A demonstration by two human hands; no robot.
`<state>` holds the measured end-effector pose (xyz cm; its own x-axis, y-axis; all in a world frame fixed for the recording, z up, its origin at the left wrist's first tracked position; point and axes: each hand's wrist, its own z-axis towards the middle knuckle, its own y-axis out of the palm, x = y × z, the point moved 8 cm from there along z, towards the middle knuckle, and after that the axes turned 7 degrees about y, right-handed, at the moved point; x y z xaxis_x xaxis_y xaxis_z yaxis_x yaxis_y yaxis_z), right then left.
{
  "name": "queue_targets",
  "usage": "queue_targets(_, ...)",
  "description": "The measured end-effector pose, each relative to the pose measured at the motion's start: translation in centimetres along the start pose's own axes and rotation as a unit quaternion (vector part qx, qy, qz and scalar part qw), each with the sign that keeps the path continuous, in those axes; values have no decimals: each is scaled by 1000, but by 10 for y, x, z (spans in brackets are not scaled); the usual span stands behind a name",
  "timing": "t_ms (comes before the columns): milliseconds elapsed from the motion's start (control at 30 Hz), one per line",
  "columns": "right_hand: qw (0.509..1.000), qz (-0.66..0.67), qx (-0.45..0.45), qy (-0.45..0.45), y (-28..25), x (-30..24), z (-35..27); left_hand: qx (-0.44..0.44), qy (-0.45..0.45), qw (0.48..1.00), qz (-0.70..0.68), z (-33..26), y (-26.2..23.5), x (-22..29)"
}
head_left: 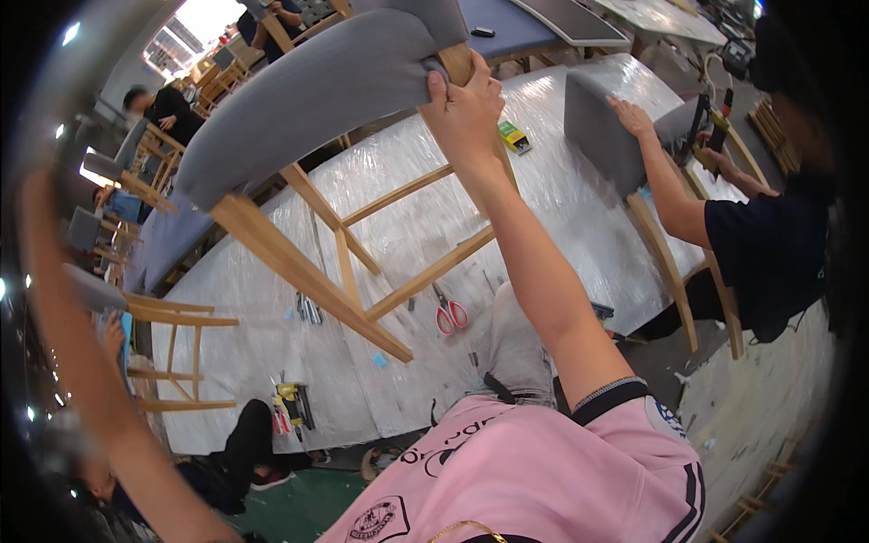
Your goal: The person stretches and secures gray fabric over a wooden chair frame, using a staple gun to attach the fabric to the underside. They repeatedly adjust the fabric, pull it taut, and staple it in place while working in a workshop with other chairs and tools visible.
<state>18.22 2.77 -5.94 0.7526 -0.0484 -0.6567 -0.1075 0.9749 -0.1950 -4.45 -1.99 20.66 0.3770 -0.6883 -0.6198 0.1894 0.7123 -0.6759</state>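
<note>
A chair with a grey upholstered part and pale wooden legs is tilted up in front of me, above a table covered in clear plastic film. My right hand is closed round its wooden frame at the upper right, the thumb pressed against the grey fabric. On the left, my left forearm rises along the picture's rim; the hand there is blurred and lost in the dark edge, so its fingers cannot be made out. Scissors with red handles lie on the film below the chair.
A yellow-and-black tool lies near the table's front left, and a yellow-green box beyond the chair. At right, a co-worker handles another grey chair and a power tool. Another chair lies at left beside a person.
</note>
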Motion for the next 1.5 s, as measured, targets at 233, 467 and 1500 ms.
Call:
queue_targets(233,999,-21,-24,15,-2,12,11,132,-38,986,91,66,185,70)
queue_targets(467,994,88,56,37,-34,-17,-17,156,-65,985,43,56,179,75)
queue_targets(1500,992,-10,118,-48,-12,6,-13,167,-44,985,-3,62,168,89)
